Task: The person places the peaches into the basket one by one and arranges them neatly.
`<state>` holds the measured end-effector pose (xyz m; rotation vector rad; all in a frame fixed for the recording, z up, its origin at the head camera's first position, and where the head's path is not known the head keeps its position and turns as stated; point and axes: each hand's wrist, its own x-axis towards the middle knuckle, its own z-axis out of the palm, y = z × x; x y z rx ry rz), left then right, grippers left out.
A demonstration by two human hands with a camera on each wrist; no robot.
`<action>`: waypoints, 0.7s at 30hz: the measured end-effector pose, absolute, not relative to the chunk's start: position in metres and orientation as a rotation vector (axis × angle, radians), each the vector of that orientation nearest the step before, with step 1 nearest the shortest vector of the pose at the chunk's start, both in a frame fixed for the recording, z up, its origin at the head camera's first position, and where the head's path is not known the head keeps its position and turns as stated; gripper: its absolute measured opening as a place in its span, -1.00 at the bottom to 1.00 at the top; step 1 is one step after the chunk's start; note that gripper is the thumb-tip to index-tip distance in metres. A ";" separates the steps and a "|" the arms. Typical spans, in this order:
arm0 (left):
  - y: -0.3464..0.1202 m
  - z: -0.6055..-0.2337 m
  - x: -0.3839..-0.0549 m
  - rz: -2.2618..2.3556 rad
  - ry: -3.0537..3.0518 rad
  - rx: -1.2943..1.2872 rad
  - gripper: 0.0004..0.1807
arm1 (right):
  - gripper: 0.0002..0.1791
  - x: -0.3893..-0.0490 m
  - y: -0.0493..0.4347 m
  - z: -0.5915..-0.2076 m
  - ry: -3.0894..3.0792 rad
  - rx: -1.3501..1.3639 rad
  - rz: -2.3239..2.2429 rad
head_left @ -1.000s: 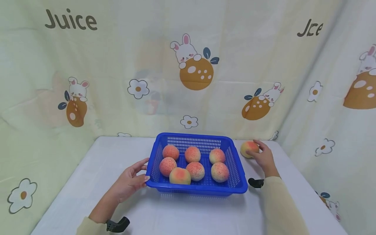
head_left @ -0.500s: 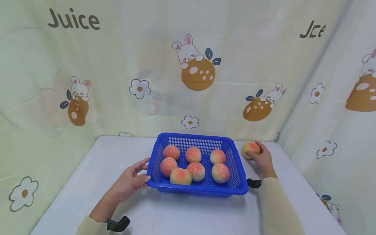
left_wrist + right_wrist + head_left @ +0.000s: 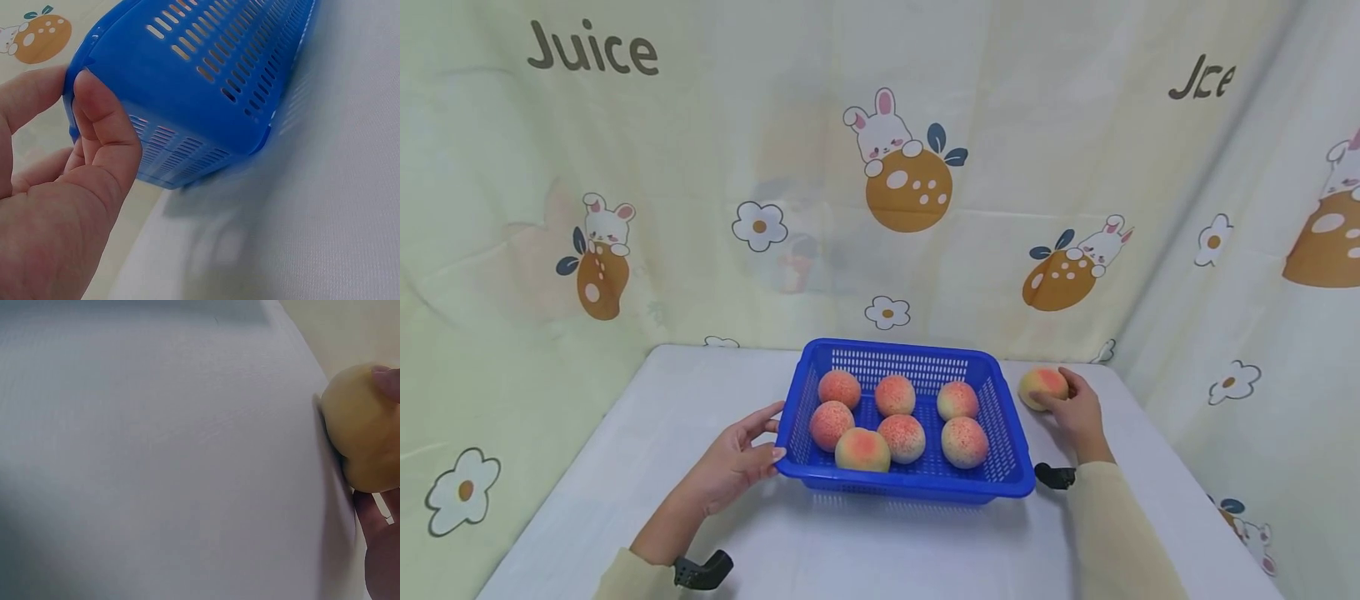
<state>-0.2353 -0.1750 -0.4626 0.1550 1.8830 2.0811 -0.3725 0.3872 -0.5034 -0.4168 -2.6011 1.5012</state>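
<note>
A blue plastic basket (image 3: 917, 483) stands in the middle of the table, with several peaches inside. One smooth yellow-orange peach (image 3: 862, 451) lies at the basket's front; the speckled red ones, such as this peach (image 3: 965, 442), lie around and behind it. My left hand (image 3: 733, 462) pinches the rim at the left side, thumb in front, as the left wrist view shows on the basket wall (image 3: 162, 94). Right of the basket, my right hand (image 3: 1078, 412) grips another yellow-orange peach (image 3: 1040, 389) between thumb and fingers. That peach (image 3: 356, 425) sits at or just above the tabletop; I cannot tell which.
A white cloth covers the table (image 3: 910, 550). Behind it and along both sides hangs a pale curtain (image 3: 805, 167) printed with rabbits, flowers and fruit. Black straps with cameras (image 3: 703, 572) are on both wrists.
The head view has shifted slightly. Both hands keep their holds, and the peaches in the basket stay in place.
</note>
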 end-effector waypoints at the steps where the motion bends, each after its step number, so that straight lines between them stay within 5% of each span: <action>1: -0.175 -0.463 -0.235 2.080 1.883 0.155 -0.14 | 0.10 -0.371 0.388 -0.503 -2.599 -0.416 1.501; 21: -0.174 -0.464 -0.232 2.098 1.906 0.123 -0.13 | 0.11 -0.345 0.383 -0.502 -2.582 -0.397 1.483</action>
